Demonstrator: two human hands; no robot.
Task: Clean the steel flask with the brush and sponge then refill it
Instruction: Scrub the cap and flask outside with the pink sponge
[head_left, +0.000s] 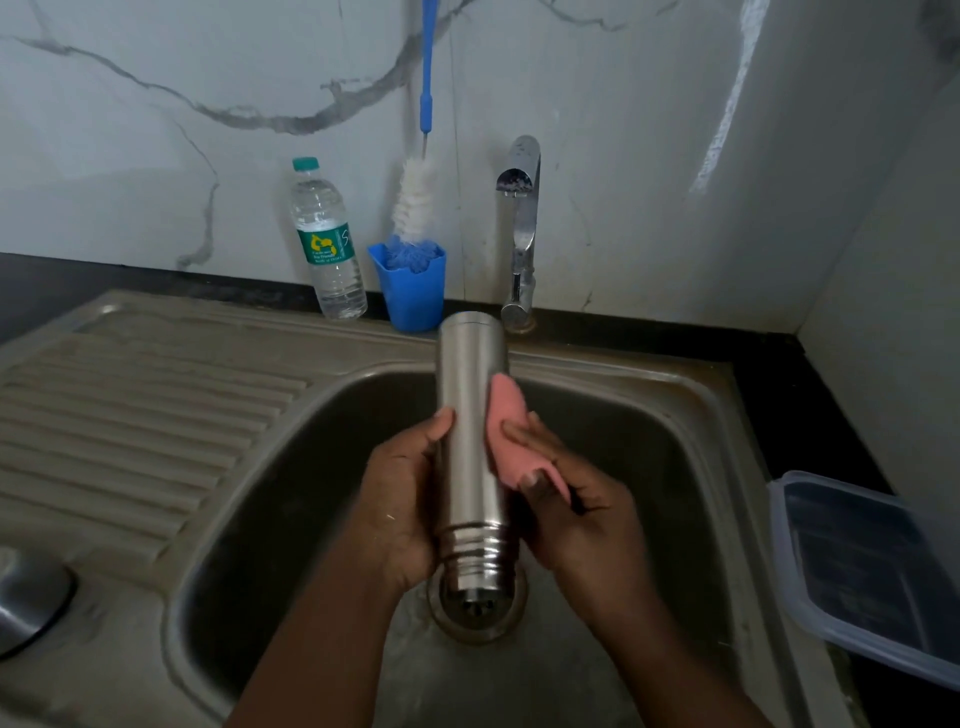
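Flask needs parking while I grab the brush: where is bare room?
The ribbed drainboard left of the sink basin lies bare. The back ledge is crowded: water bottle, blue cup holding the brush, tap. A plastic container fills the right.

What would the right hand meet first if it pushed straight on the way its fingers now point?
The right hand already presses the pink sponge against the steel flask, so the flask's side blocks it at once. Beyond the flask lies the left hand.
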